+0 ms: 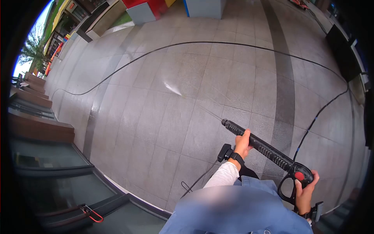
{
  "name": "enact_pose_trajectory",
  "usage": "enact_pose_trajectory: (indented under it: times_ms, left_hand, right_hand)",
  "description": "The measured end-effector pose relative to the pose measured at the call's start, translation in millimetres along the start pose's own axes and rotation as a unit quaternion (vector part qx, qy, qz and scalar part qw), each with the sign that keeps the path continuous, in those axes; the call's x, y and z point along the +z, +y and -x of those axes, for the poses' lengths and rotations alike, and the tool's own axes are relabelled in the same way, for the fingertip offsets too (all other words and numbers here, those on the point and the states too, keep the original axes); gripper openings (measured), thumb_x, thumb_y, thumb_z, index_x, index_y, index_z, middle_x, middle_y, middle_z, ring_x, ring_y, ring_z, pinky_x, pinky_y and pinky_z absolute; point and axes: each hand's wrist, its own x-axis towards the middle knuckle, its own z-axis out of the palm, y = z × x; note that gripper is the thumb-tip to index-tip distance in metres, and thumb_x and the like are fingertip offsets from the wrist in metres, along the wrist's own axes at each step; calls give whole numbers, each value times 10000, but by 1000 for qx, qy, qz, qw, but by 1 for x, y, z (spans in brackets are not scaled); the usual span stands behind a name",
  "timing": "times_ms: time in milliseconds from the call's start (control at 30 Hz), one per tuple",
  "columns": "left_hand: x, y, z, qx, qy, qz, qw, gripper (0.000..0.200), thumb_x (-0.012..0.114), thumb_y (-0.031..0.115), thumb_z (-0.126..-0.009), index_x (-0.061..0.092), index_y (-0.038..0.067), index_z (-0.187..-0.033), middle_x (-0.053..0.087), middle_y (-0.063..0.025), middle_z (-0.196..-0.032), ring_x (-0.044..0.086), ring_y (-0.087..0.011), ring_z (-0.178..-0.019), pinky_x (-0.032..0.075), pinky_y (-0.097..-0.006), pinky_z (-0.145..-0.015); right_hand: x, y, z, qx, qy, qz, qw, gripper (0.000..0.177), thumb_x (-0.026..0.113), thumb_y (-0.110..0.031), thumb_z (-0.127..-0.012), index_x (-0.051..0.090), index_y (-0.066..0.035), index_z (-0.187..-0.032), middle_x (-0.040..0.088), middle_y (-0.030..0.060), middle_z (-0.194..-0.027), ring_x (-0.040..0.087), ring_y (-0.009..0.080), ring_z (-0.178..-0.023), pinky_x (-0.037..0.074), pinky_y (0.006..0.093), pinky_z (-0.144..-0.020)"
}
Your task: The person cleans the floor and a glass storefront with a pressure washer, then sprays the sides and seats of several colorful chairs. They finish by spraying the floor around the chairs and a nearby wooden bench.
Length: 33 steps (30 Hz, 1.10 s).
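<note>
A black pressure washer gun point(270, 151) slants across the lower right of the head view, its nozzle pointing up and left. My left hand point(243, 144) is closed around the barrel near the front. At the rear, my right hand point(306, 194) grips the handle beside a red round part, with the thumb near it. A thin water jet point(212, 113) leaves the nozzle, and white spray point(172, 88) shows farther along over the grey floor tiles point(167, 121). Each wrist wears a strap with a black device. How far the trigger is pressed cannot be made out.
A black hose point(311, 123) runs from the gun up the right side, then arcs across the tiles point(198, 42) to the left. Glass panels point(62, 195) with a red-handled lock point(93, 214) border the lower left. Grey and red blocks point(145, 13) stand at the far side.
</note>
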Motion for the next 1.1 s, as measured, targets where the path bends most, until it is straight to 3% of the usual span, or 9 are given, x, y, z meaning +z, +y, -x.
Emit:
enact_pose_trajectory:
  times_ms: [167, 300, 367, 500, 567, 667, 767, 933, 1100]
  left_hand:
    - [-179, -66, 5, -143, 161, 124, 969, 268, 452, 286, -822, 457, 71, -982, 549, -93, -870, 585, -246, -767, 487, -441, -619]
    - [-127, -53, -15, -146, 212, 79, 963, 278, 472, 272, -821, 437, 54, -989, 554, -114, -883, 588, -259, -738, 499, -432, -599]
    - [-48, -13, -24, -100, 131, 65, 984, 266, 505, 216, -794, 429, 8, -941, 541, -111, -738, 581, -253, -626, 495, -434, -546]
    - [83, 44, -65, 25, -58, -70, 996, 316, 597, 304, -762, 477, 19, -819, 526, -60, -714, 549, -179, -592, 491, -366, -535]
    - [116, 68, -55, 63, -95, -68, 991, 307, 596, 315, -767, 477, 33, -788, 526, -53, -704, 553, -173, -599, 493, -360, -534]
    - [116, 80, -70, 45, -60, -61, 995, 314, 591, 317, -772, 476, 25, -795, 531, -62, -712, 559, -181, -605, 495, -372, -538]
    - [39, 41, -77, -41, 20, 23, 999, 252, 565, 271, -780, 488, 41, -851, 553, -70, -738, 581, -222, -672, 480, -419, -577]
    - [-65, 4, -53, -173, 190, 197, 946, 297, 469, 237, -828, 430, 9, -1015, 527, -149, -998, 545, -311, -901, 463, -513, -778]
    - [-12, 51, -113, -139, 155, 65, 976, 268, 509, 259, -794, 458, 39, -939, 541, -107, -900, 567, -268, -826, 479, -484, -712]
  right_hand:
    - [45, -10, -62, -114, -282, 148, 941, 570, 665, -167, -705, 301, -42, -1125, 582, 213, -771, 575, 382, -695, 445, 409, -606]
    - [41, 2, -89, -84, -245, 127, 958, 569, 664, -176, -707, 301, -40, -1122, 581, 211, -779, 578, 379, -713, 447, 402, -611]
    - [27, 16, -77, -46, -153, 68, 985, 542, 627, -106, -727, 284, -22, -1139, 565, 210, -842, 575, 363, -768, 446, 373, -702]
    - [16, 21, -83, -20, 65, 72, 995, 576, 579, -69, -754, 233, -4, -1210, 422, 187, -1068, 461, 249, -962, 343, 330, -863]
    - [12, 6, -88, -15, 96, 34, 995, 555, 551, -54, -777, 224, -5, -1222, 403, 166, -1064, 443, 218, -949, 337, 315, -859]
    - [10, -16, -134, 11, 78, -21, 997, 549, 563, -48, -767, 236, -9, -1206, 450, 157, -1019, 475, 224, -909, 366, 315, -826]
    - [4, -27, -171, -54, -96, 49, 993, 546, 610, -59, -734, 260, -15, -1151, 547, 183, -856, 564, 296, -784, 426, 341, -735]
    - [40, -39, -234, -137, -348, 168, 912, 556, 642, -206, -732, 285, -35, -1123, 577, 222, -779, 567, 396, -688, 442, 420, -572]
    - [45, -31, -222, -57, -236, 90, 966, 530, 628, -123, -740, 277, -34, -1126, 574, 228, -776, 565, 408, -701, 448, 421, -611]
